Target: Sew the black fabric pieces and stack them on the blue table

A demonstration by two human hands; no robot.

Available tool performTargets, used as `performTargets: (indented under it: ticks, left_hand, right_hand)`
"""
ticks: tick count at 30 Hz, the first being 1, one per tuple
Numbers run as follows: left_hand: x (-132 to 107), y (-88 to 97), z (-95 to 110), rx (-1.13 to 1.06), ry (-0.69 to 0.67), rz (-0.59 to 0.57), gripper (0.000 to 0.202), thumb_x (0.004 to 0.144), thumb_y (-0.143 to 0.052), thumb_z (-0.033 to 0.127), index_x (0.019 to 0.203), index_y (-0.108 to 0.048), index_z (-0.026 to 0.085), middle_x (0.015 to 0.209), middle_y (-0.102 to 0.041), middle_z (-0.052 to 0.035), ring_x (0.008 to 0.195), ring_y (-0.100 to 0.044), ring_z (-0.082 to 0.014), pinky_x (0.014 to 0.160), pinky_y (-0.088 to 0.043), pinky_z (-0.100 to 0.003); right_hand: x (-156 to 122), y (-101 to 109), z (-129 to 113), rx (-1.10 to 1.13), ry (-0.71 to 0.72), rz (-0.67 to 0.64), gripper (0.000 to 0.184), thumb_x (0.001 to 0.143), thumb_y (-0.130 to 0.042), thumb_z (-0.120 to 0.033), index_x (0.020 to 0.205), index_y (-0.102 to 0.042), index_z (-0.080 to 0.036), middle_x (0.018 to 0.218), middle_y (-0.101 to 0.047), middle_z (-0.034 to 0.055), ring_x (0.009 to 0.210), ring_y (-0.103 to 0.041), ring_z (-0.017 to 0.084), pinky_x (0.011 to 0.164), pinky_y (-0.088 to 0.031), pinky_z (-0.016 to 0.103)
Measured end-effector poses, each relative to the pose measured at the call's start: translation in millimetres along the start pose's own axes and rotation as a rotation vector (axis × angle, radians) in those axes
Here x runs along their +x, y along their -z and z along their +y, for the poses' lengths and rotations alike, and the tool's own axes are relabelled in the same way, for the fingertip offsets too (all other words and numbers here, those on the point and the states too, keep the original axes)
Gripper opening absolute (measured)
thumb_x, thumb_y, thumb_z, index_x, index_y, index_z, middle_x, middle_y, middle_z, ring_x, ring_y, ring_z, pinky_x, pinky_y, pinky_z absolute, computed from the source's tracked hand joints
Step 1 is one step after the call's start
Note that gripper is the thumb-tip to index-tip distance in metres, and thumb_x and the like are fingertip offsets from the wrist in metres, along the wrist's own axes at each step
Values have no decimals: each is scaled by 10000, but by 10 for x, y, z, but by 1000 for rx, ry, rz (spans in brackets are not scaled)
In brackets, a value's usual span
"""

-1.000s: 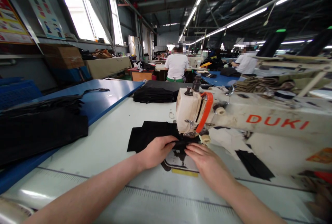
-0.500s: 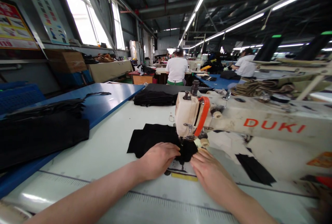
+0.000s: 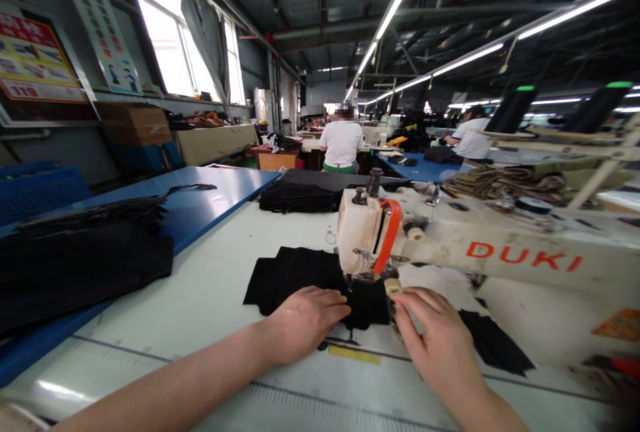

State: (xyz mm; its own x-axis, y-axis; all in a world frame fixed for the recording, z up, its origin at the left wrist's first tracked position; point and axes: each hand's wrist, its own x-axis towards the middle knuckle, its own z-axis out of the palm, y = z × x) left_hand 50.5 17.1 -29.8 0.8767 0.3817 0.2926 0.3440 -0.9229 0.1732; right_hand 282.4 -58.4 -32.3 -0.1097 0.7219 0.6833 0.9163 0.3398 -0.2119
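Fingers [image 3: 336, 304] of the left hand [image 3: 303, 327] are held together on the black fabric [image 3: 299, 274], spread partly beneath the machine head [image 3: 356, 232] at one o'clock; any pinch is hidden. At three o'clock, the right hand's [image 3: 445, 337] thumb and forefinger are nearly closed beside a cream knob [image 3: 393, 287], grip unclear. Puckering could be caused by uneven pressure.

left of the black cloth [image 3: 300, 272], the bare white desk [image 3: 215, 279] gives us a wide lane — at its left lies a dark pile [image 3: 95, 252]. straight ahead, a black stack [image 3: 300, 197] stands in our way. rightward, the sewing machine [image 3: 450, 239] bars us — its head overhangs the cloth, leaving little height.
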Motion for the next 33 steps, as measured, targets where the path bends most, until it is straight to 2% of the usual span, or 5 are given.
performTargets:
  ticks: [2, 5, 7, 9, 33]
  left_hand:
    - [0, -7, 0, 18, -3, -7, 308, 936, -416, 165, 1212, -546, 201, 1266, -574, -67, 1167, -527, -205, 976, -411, -353]
    - [5, -13, 2, 37, -6, -6, 300, 936, -425, 172, 1205, -552, 205, 1254, -579, -67, 1154, -534, -206, 970, -417, -352]
    - [10, -9, 6, 44, -8, 1, 292, 938, -425, 179, 1197, -556, 204, 1237, -587, -67, 1143, -540, -208, 963, -424, -355]
    - [17, -4, 9, 46, -12, 6, 288, 940, -418, 177, 1187, -563, 204, 1221, -594, -68, 1134, -544, -208, 960, -429, -355]
    - [34, -106, -18, 86, 6, 19, 289, 942, -427, 170, 1195, -562, 202, 1213, -599, -63, 1148, -536, -208, 964, -442, -359]
  right_hand:
    - [5, -9, -54, 31, 39, -15, 181, 894, -440, -167, 973, -602, -168, 949, -612, 78, 900, -550, 223, 811, -447, 394]
    - [14, -58, -180, 72, 135, -204, 251, 898, -430, -139, 1086, -593, -177, 1027, -599, 75, 979, -526, 219, 874, -436, 391]
    - [23, -93, -245, 54, 142, -333, 267, 896, -438, -138, 1106, -597, -182, 1025, -595, 74, 986, -519, 224, 881, -440, 403]
    - [31, -112, -279, 20, 119, -398, 265, 895, -441, -140, 1097, -607, -182, 1003, -592, 77, 964, -524, 227, 862, -452, 413]
    - [79, -113, -259, -61, 144, -409, 287, 883, -432, -118, 1098, -610, -185, 1003, -596, 75, 942, -531, 217, 850, -444, 401]
